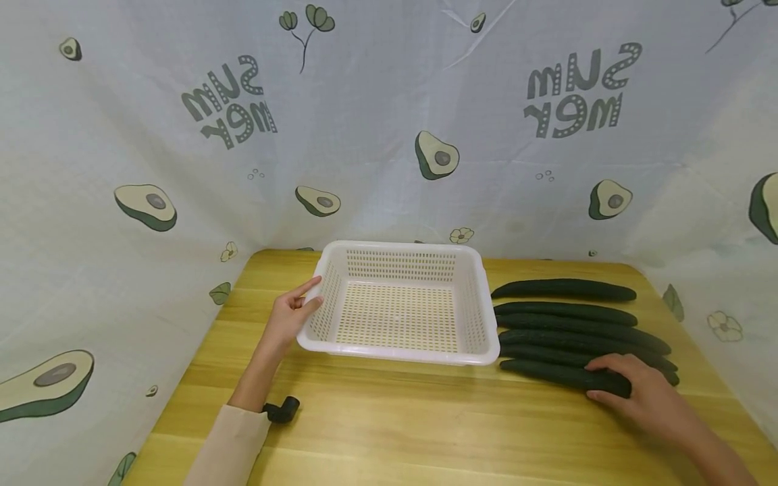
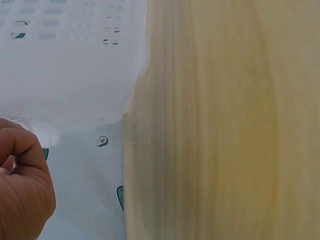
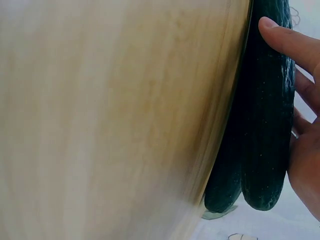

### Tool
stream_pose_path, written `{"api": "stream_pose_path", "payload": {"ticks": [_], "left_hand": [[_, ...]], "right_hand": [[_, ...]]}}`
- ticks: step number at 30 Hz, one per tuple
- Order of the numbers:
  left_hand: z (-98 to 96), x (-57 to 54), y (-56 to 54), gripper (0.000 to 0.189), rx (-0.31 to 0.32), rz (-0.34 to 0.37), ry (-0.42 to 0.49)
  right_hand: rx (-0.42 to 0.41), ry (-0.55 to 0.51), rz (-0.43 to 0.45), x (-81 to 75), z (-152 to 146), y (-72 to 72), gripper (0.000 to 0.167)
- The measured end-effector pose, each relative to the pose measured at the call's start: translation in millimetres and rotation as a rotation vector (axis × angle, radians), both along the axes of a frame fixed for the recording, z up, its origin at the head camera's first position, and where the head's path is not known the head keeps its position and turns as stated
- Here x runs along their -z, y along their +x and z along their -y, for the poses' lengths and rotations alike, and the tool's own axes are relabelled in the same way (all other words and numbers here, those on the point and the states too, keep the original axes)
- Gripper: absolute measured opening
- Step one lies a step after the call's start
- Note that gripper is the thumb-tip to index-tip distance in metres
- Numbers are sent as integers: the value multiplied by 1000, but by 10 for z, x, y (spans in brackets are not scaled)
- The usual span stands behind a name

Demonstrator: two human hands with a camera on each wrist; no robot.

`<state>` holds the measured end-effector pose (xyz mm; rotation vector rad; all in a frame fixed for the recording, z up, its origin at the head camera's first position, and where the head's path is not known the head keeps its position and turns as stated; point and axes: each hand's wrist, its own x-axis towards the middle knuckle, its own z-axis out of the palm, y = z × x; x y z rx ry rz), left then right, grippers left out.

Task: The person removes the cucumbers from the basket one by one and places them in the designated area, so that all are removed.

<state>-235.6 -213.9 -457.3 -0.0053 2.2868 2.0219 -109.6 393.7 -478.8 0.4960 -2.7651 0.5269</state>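
Observation:
A white plastic basket [image 1: 398, 354] with slotted walls and floor sits on the wooden table, nothing inside it. My left hand [image 1: 287, 324] pinches its left rim between thumb and fingers; the left wrist view shows the curled hand [image 2: 22, 185] beside the basket wall [image 2: 65, 80]. To the right of the basket, several dark green cucumbers lie side by side. At the right end of the nearest cucumber [image 1: 547, 373] is my right hand [image 1: 650, 401]. Its thumb and fingers hold that cucumber [image 3: 267, 130] from either side, with another cucumber [image 3: 224, 185] right beside it.
A separate cucumber [image 1: 565, 289] lies at the back of the row, slightly apart. Behind the wooden table [image 1: 389, 425] hangs a pale cloth [image 1: 377, 135] printed with avocados. A small black device [image 1: 282, 410] juts from the left wrist.

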Motion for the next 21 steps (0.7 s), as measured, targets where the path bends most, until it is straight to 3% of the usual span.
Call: {"api": "stream_pose_path", "payload": {"ticks": [11,21], "left_hand": [[-22,-17,-14,51,8,-2,7],[33,3,22,50,22,-14,-37]], "right_hand": [[-24,-11,-34,20,-3,15,47],[-67,-18,29,-38,-39,-7,50]]}}
